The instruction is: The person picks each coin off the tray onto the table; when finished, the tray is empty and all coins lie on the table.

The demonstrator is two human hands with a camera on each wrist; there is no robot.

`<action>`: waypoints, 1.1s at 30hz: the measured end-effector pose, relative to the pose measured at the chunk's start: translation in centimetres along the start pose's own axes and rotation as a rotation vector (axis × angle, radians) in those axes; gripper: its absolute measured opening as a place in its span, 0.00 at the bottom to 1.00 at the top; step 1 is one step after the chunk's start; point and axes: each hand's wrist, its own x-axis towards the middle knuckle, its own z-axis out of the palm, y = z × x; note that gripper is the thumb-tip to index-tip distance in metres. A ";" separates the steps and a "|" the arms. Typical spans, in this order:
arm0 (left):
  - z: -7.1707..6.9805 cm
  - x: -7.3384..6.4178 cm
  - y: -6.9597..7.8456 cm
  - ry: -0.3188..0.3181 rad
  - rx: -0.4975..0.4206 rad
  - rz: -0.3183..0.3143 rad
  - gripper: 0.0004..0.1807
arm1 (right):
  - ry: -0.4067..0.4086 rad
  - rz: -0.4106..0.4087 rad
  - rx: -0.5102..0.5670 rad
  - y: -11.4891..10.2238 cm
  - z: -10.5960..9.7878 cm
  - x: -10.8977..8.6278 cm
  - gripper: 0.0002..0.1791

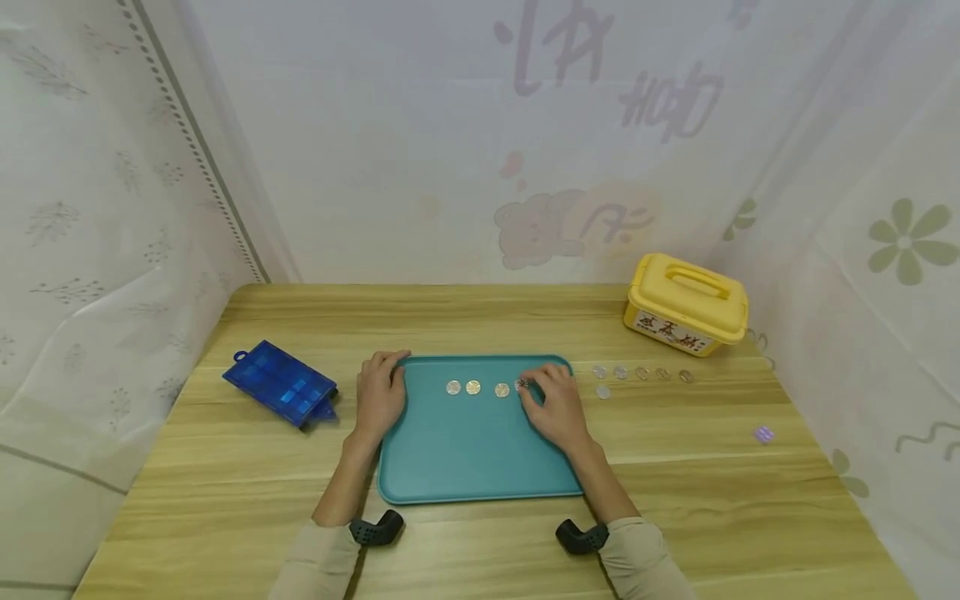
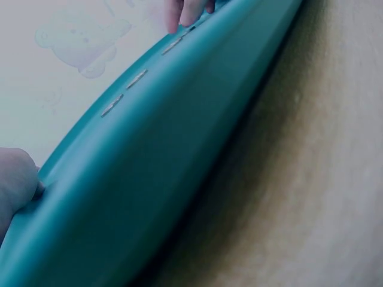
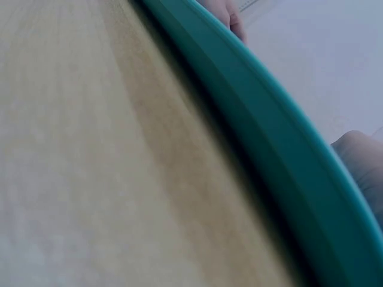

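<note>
A teal tray (image 1: 480, 450) lies on the wooden table with a spaced row of coins near its far side, among them a silver coin (image 1: 453, 387) and a gold-toned coin (image 1: 502, 389). My right hand (image 1: 558, 410) reaches over the tray's right rim and pinches a coin (image 1: 521, 384) at the right end of this row, thumb and fingertips partly covering it. On the left rim, near the far corner, rests my left hand (image 1: 379, 398), its fingers relaxed along the edge. The left wrist view shows coins (image 2: 137, 78) edge-on beyond the tray's side.
Several more coins (image 1: 620, 372) lie on the table right of the tray. Behind them stands a yellow lidded box (image 1: 686, 300) with a handle. A blue translucent case (image 1: 281, 382) lies at left, and a small purple block (image 1: 763, 434) at right.
</note>
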 end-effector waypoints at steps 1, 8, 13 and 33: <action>0.0 0.0 0.0 0.000 0.000 0.002 0.17 | -0.011 0.008 -0.009 0.0 0.0 0.0 0.08; -0.2 -0.1 -0.2 -0.013 0.004 -0.012 0.17 | -0.075 0.070 -0.079 -0.3 0.2 0.0 0.10; -0.3 -0.1 -0.1 -0.022 0.000 -0.022 0.17 | -0.104 0.093 -0.106 -0.5 0.1 0.1 0.10; 0.0 0.0 0.0 -0.006 0.004 -0.002 0.17 | -0.133 0.149 0.081 -0.2 -0.4 0.0 0.05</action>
